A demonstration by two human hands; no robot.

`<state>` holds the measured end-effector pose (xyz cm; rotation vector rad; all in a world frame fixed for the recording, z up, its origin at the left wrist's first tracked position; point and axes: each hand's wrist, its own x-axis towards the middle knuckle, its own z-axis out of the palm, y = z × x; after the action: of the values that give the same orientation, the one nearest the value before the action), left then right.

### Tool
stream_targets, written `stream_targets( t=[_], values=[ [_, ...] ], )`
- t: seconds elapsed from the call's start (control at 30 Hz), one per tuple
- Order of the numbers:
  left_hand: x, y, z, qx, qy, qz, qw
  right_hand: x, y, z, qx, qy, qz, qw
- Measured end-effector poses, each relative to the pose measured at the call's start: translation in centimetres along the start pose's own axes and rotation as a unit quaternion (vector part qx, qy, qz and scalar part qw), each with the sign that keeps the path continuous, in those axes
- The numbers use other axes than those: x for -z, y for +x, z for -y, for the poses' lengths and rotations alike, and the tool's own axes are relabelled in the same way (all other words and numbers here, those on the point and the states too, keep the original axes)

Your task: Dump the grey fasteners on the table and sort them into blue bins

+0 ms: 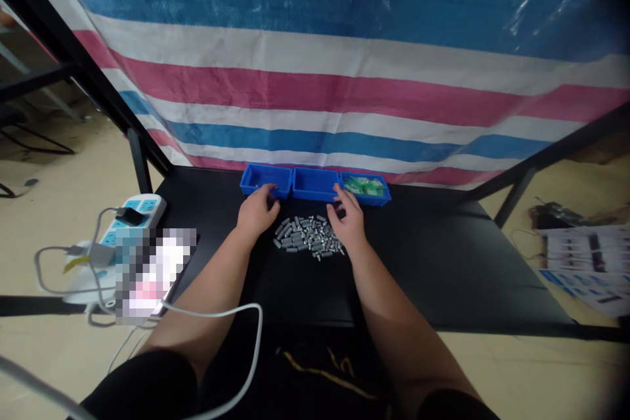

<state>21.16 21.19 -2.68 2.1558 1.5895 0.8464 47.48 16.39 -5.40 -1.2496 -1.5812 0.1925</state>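
Here, your left grip (254, 211) and right grip (351, 220) curl half-open, seemingly holding nothing; grey pieces (305, 234) lie between them, nearer you; blue bins (315, 197) edge their far side, tabletop (438, 262) stretching wide rightward.

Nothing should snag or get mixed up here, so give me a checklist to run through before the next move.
1. Bins side by side: ok; left bin, middle bin and right bin form a row.
2. Green packets inside a bin: ok; in the right one.
3. Pile within reach: ok; on the table, close to both hands.
4. Left hand free of parts: cannot tell; it is at the left bin, its grasp unclear.
5. Right hand open: ok; no part seen in it.
6. Cable out of the way: not ok; it crosses the view before the left forearm.
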Motion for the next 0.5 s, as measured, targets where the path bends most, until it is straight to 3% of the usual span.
stream_targets(
  t=[0.3,0.5],
  values=[
    [-0.9,0.3,0.9,-0.036,-0.032,0.022,0.999,0.5,0.0,0.0,0.014,-0.064,0.03,0.997],
    [-1.1,0.4,1.1,-0.065,-0.053,0.033,0.996,1.1,-0.1,-0.1,0.026,-0.083,0.139,0.986]
  ],
)
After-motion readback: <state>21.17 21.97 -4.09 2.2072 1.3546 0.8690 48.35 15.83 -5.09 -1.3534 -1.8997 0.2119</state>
